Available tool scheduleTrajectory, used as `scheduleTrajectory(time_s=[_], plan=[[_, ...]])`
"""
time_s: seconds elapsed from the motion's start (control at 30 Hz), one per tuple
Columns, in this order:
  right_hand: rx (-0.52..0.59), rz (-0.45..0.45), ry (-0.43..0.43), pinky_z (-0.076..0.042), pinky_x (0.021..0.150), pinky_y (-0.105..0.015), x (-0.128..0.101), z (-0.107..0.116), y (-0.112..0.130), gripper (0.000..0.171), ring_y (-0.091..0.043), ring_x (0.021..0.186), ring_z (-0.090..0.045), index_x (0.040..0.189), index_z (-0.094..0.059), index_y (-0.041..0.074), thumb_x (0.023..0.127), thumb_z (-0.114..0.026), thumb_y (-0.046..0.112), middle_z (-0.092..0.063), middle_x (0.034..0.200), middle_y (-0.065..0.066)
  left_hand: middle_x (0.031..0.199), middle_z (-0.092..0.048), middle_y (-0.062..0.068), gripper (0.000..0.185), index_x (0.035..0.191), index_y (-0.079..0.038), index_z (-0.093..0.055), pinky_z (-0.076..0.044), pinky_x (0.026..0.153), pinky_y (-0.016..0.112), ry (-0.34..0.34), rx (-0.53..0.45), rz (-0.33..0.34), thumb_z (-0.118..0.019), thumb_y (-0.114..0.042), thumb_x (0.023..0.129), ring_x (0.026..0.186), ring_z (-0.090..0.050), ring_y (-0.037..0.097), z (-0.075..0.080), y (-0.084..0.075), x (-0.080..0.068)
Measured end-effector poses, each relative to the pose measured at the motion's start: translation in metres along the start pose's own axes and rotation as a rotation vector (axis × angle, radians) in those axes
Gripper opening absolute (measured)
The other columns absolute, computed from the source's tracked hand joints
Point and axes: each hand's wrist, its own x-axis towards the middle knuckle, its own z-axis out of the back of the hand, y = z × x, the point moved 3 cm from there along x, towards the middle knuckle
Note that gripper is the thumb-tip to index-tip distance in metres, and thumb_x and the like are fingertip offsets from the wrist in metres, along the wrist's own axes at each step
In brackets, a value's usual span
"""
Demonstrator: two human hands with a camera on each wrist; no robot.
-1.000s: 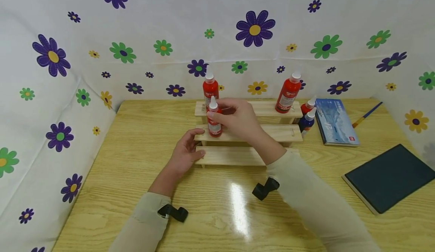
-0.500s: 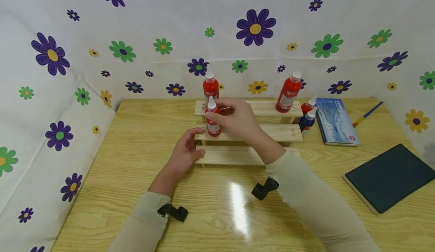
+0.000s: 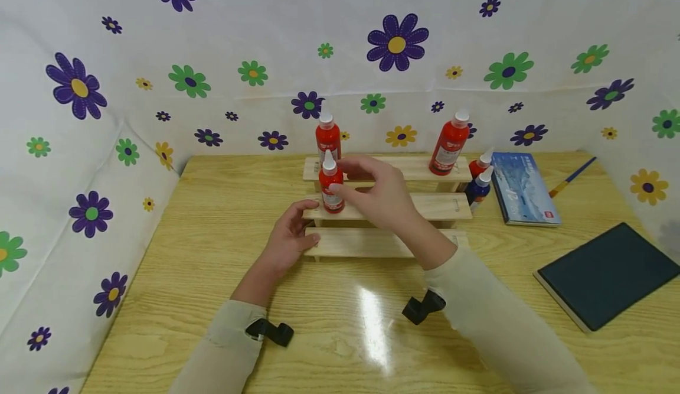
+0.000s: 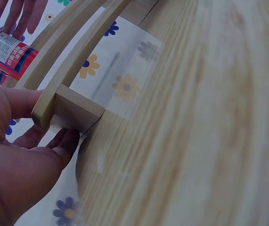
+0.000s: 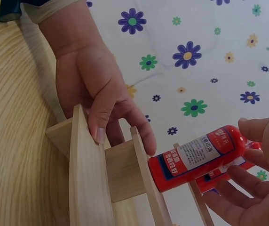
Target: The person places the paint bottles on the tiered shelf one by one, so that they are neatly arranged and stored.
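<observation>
Hands at left end of a three-step wooden rack (image 3: 393, 206). Left hand (image 3: 287, 240) grips the rack's end, thumb on the lowest step, fingertip at the middle one. Right hand (image 3: 379, 196) has fingers loose and spread beside the front red bottle (image 3: 333, 197), thumb at its side in head view; can't tell if skin touches it. Bottle stands upright on middle step, near left end, between the hands: just left of the right hand, up and right of the left.

Label on it: white panel, small dark Chinese text, larger white characters on red, logo up by the shoulder; too soft to read surely. Pointed white cap.

Behind it, rear red bottle (image 3: 328, 137) on top step, same cap type; another, right-hand red bottle (image 3: 448, 146), near that step's right end, pale label. Beside rack's right end: small red bottle (image 3: 479, 168) and blue bottle (image 3: 477, 191), white tips. Further right, blue book (image 3: 523, 187), white lettering illegible, red corner mark; paintbrush (image 3: 574, 176); dark notebook (image 3: 611, 276), plain cover. Wood-grain counter (image 3: 319, 335), flowered cloth (image 3: 223, 28) behind.
</observation>
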Motion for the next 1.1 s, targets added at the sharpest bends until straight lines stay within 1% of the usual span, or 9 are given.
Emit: scheduleTrajectory(time_s=[0.1, 0.2, 0.33, 0.5, 0.73, 0.9, 0.97, 1.03, 1.1], plan=[[0.008, -0.001, 0.013, -0.05, 0.082, -0.04, -0.01, 0.005, 0.001, 0.041, -0.018, 0.102, -0.06, 0.118, -0.064, 0.018, 0.082, -0.073, 0.035, -0.063, 0.114, 0.005, 0.134, -0.047, 0.005, 0.061, 0.129, -0.012, -0.047, -0.042, 0.089, 0.036, -0.008, 0.012, 0.002, -0.058, 0.023, 0.079, 0.113, -0.048, 0.031, 0.0, -0.001, 0.0], [0.017, -0.022, 0.024, -0.05, 0.082, -0.038, -0.02, 0.011, 0.002, 0.041, -0.017, 0.102, -0.06, 0.119, -0.064, 0.017, 0.082, -0.073, 0.035, -0.063, 0.114, 0.004, 0.134, -0.046, 0.006, 0.061, 0.129, -0.011, -0.047, -0.043, 0.088, 0.035, -0.01, 0.004, 0.0, -0.057, 0.023, 0.079, 0.113, -0.048, 0.032, 0.0, -0.001, 0.0], [0.044, -0.033, 0.025, -0.05, 0.082, -0.039, -0.033, 0.019, 0.0, 0.038, -0.018, 0.102, -0.06, 0.118, -0.064, 0.017, 0.083, -0.074, 0.03, -0.063, 0.113, 0.002, 0.134, -0.046, 0.006, 0.061, 0.128, -0.011, -0.047, -0.043, 0.087, 0.034, -0.009, -0.003, 0.003, -0.056, 0.023, 0.079, 0.112, -0.048, 0.032, 0.0, -0.002, 0.0], [0.083, -0.019, 0.0, -0.05, 0.082, -0.038, -0.052, 0.031, -0.005, 0.036, -0.021, 0.103, -0.06, 0.117, -0.065, 0.014, 0.083, -0.074, 0.022, -0.064, 0.111, 0.0, 0.134, -0.046, 0.007, 0.06, 0.128, -0.011, -0.047, -0.042, 0.088, 0.035, -0.005, 0.003, 0.007, -0.057, 0.023, 0.08, 0.113, -0.048, 0.032, -0.001, -0.002, -0.001], [0.096, 0.015, -0.067, -0.051, 0.08, -0.032, -0.079, 0.057, -0.011, 0.035, -0.021, 0.101, -0.061, 0.118, -0.064, 0.01, 0.084, -0.071, 0.008, -0.064, 0.112, -0.001, 0.135, -0.044, 0.011, 0.06, 0.13, -0.007, -0.045, -0.044, 0.085, 0.032, 0.009, -0.015, -0.012, -0.056, 0.023, 0.08, 0.116, -0.045, 0.039, -0.002, -0.003, -0.002], [0.041, 0.003, -0.128, -0.05, 0.079, -0.026, -0.095, 0.08, -0.02, 0.035, -0.025, 0.1, -0.06, 0.119, -0.062, 0.003, 0.084, -0.067, -0.002, -0.063, 0.111, -0.007, 0.136, -0.044, 0.009, 0.06, 0.13, -0.009, -0.045, -0.043, 0.087, 0.032, 0.004, -0.021, 0.003, -0.055, 0.023, 0.08, 0.117, -0.045, 0.036, -0.003, -0.003, -0.002], [0.011, -0.007, -0.163, -0.05, 0.079, -0.025, -0.102, 0.091, -0.025, 0.036, -0.026, 0.1, -0.06, 0.119, -0.061, 0.001, 0.084, -0.067, -0.003, -0.062, 0.112, -0.011, 0.136, -0.044, 0.008, 0.06, 0.13, -0.01, -0.046, -0.043, 0.087, 0.031, -0.001, -0.021, 0.013, -0.056, 0.022, 0.08, 0.117, -0.045, 0.035, -0.003, -0.003, -0.002], [-0.014, -0.027, -0.201, -0.05, 0.078, -0.023, -0.108, 0.102, -0.029, 0.036, -0.025, 0.1, -0.06, 0.12, -0.061, 0.001, 0.084, -0.067, -0.003, -0.062, 0.113, -0.011, 0.137, -0.044, 0.007, 0.06, 0.13, -0.011, -0.046, -0.044, 0.087, 0.031, 0.002, -0.025, 0.016, -0.056, 0.022, 0.08, 0.118, -0.043, 0.038, -0.003, -0.002, -0.002], [-0.038, -0.043, -0.245, -0.049, 0.079, -0.021, -0.113, 0.115, -0.033, 0.036, -0.02, 0.101, -0.06, 0.12, -0.061, 0.003, 0.085, -0.067, 0.0, -0.063, 0.113, -0.01, 0.137, -0.044, 0.007, 0.06, 0.129, -0.011, -0.046, -0.044, 0.086, 0.031, 0.002, -0.03, 0.017, -0.056, 0.022, 0.081, 0.12, -0.041, 0.042, -0.003, -0.002, -0.002]])
